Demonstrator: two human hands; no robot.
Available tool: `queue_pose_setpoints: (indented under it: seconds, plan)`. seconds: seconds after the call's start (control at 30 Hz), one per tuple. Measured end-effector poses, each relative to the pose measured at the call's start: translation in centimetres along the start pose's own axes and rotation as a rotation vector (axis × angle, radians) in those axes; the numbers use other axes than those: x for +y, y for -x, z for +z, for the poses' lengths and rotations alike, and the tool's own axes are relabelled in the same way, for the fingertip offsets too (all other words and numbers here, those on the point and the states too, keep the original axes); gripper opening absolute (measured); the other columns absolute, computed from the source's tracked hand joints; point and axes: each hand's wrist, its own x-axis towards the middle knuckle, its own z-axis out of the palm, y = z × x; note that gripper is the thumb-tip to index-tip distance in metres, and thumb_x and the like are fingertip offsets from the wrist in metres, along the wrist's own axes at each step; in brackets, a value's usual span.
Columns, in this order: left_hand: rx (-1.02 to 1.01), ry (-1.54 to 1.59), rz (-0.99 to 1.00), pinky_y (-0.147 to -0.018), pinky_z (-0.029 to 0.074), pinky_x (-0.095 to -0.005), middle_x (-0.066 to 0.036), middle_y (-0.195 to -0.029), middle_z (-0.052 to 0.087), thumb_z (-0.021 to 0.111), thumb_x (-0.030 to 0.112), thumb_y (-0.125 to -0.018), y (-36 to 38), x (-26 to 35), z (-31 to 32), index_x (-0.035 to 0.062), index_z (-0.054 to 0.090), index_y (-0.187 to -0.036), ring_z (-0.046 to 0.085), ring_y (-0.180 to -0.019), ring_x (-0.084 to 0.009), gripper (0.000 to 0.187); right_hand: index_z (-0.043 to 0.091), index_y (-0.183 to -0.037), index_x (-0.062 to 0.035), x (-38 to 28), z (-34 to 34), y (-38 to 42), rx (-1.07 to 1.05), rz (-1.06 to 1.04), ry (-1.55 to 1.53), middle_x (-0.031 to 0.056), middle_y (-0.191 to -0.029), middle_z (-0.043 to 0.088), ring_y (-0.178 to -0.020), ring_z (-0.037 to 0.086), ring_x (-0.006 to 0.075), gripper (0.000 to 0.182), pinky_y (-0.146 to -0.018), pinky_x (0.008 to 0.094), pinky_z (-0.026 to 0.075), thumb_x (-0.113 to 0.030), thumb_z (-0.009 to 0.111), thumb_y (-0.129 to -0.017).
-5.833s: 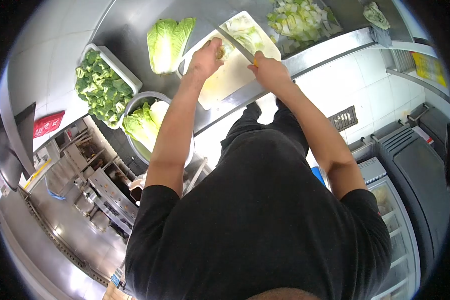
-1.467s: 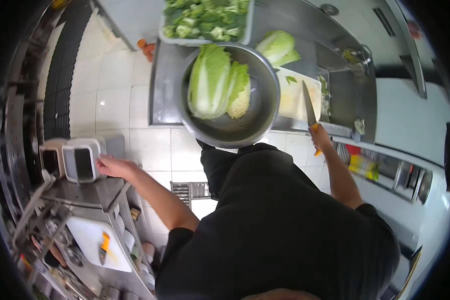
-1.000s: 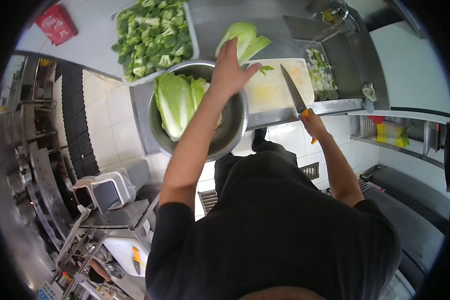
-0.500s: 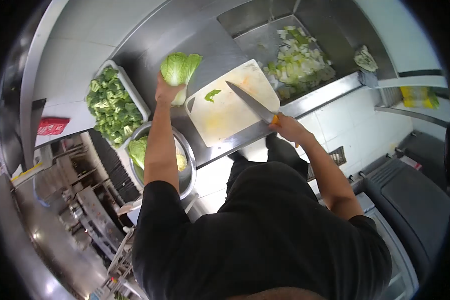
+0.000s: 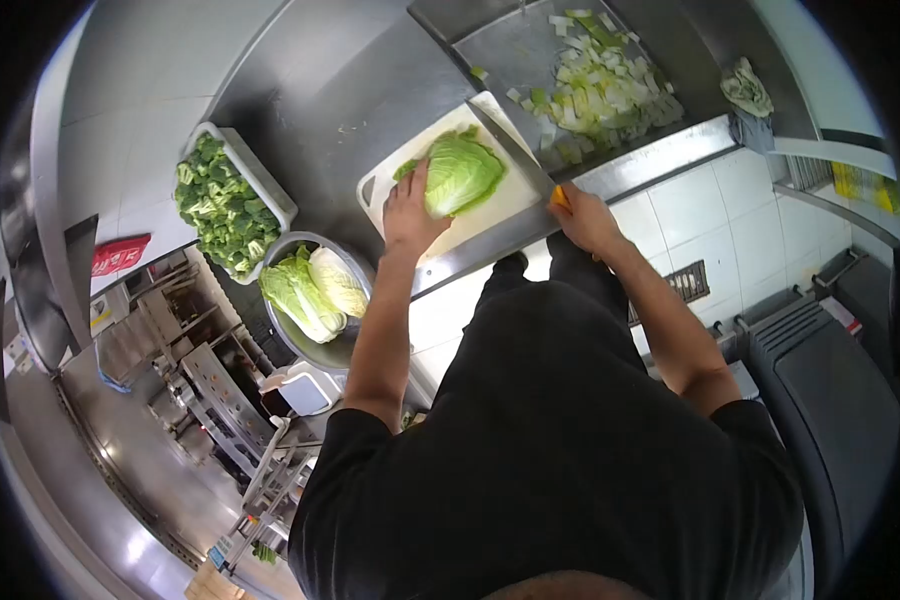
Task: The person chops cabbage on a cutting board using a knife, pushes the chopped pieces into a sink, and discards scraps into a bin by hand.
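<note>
A pale green napa cabbage (image 5: pixel 465 172) lies on the white cutting board (image 5: pixel 485 222). My left hand (image 5: pixel 411 215) grips its left side, with the fingertips curled over the leaves. My right hand (image 5: pixel 588 222) is closed around the orange handle of a large knife (image 5: pixel 513 152). The wide blade slants up and left over the right part of the board, beside the cabbage and apart from it.
Chopped cabbage (image 5: pixel 610 95) fills part of the sink at right. A white tub of broccoli (image 5: pixel 225 205) stands at left, near a metal bowl (image 5: pixel 322 353) holding more cabbages. A crumpled cloth (image 5: pixel 746 90) lies beyond the sink.
My left hand has brought the cabbage from the steel counter onto the board. The knife has shifted toward the board's right side, and the view has moved slightly.
</note>
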Motion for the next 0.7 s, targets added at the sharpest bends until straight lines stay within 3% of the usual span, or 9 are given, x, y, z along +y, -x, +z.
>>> queue_pose_setpoints:
  seconds: [0.03, 0.23, 0.27, 0.37, 0.43, 0.53, 0.7]
  plan:
    - [-0.024, -0.020, 0.004, -0.115, 0.042, -0.0538, -0.016, -0.157, 0.043, 0.097, 0.034, -0.063, 0.4, 0.3, 1.0, 0.0224, 0.024, -0.165, 0.049, -0.139, -0.0402, 0.126, 0.057, -0.113, -0.0020, 0.0, 0.0, 0.1, 0.015, 0.011, 0.025, 0.0292, -0.095, 0.071, -0.094, 0.068, 0.0496, 0.031, -0.081, 0.0596, 0.053, -0.028, 0.065, -0.098]
    - [0.112, -0.093, 0.097, -0.123, 0.031, -0.0561, -0.015, -0.164, 0.032, 0.099, 0.044, -0.060, 0.9, 1.5, 1.3, 0.0147, 0.025, -0.164, 0.034, -0.150, -0.0387, 0.131, 0.055, -0.118, -0.0038, -2.7, -1.5, 1.7, 0.035, 0.075, 0.187, 0.0252, -0.097, 0.073, -0.092, 0.071, 0.0453, 0.030, -0.079, 0.0557, 0.056, -0.029, 0.062, -0.102]
    - [0.126, -0.096, 0.126, -0.123, 0.029, -0.0568, -0.015, -0.163, 0.033, 0.098, 0.046, -0.059, 0.6, 2.2, 0.7, 0.0104, 0.029, -0.161, 0.032, -0.151, -0.0392, 0.128, 0.055, -0.117, -0.0039, -3.4, -2.0, 2.0, 0.034, 0.055, 0.192, 0.0246, -0.097, 0.073, -0.092, 0.071, 0.0448, 0.029, -0.079, 0.0549, 0.056, -0.028, 0.061, -0.102]
    - [0.116, 0.049, 0.197, -0.123, 0.029, -0.0578, -0.016, -0.161, 0.036, 0.098, 0.047, -0.060, -0.7, 3.3, 0.5, 0.0101, 0.035, -0.157, 0.034, -0.149, -0.0392, 0.122, 0.054, -0.114, -0.0041, -4.6, -2.2, 3.5, 0.050, -0.001, 0.225, 0.0227, -0.096, 0.073, -0.089, 0.072, 0.0428, 0.025, -0.076, 0.0525, 0.057, -0.026, 0.060, -0.103]
    - [0.113, 0.048, 0.200, -0.119, 0.035, -0.0579, -0.016, -0.156, 0.040, 0.098, 0.047, -0.061, -1.5, 3.8, 1.1, 0.0104, 0.041, -0.152, 0.039, -0.145, -0.0387, 0.114, 0.054, -0.112, -0.0039, -5.1, -1.8, 4.3, 0.084, -0.042, 0.274, 0.0212, -0.095, 0.072, -0.087, 0.073, 0.0408, 0.023, -0.073, 0.0507, 0.058, -0.024, 0.059, -0.103]
    - [0.116, -0.023, 0.174, -0.114, 0.041, -0.0573, -0.015, -0.154, 0.042, 0.097, 0.047, -0.061, -2.2, 4.5, 1.5, 0.0112, 0.043, -0.149, 0.043, -0.142, -0.0380, 0.109, 0.055, -0.114, -0.0036, -6.6, -2.2, 5.4, -0.015, -0.003, 0.352, 0.0191, -0.098, 0.071, -0.087, 0.075, 0.0377, 0.018, -0.072, 0.0472, 0.061, -0.010, 0.056, -0.098]
    - [0.062, -0.108, 0.133, -0.109, 0.046, -0.0560, -0.014, -0.152, 0.043, 0.095, 0.044, -0.063, -3.2, 5.2, 1.5, 0.0138, 0.047, -0.147, 0.046, -0.139, -0.0372, 0.101, 0.053, -0.115, -0.0034, -7.5, -2.0, 6.2, -0.008, 0.005, 0.398, 0.0184, -0.099, 0.071, -0.087, 0.076, 0.0359, 0.019, -0.071, 0.0454, 0.061, -0.006, 0.055, -0.096]
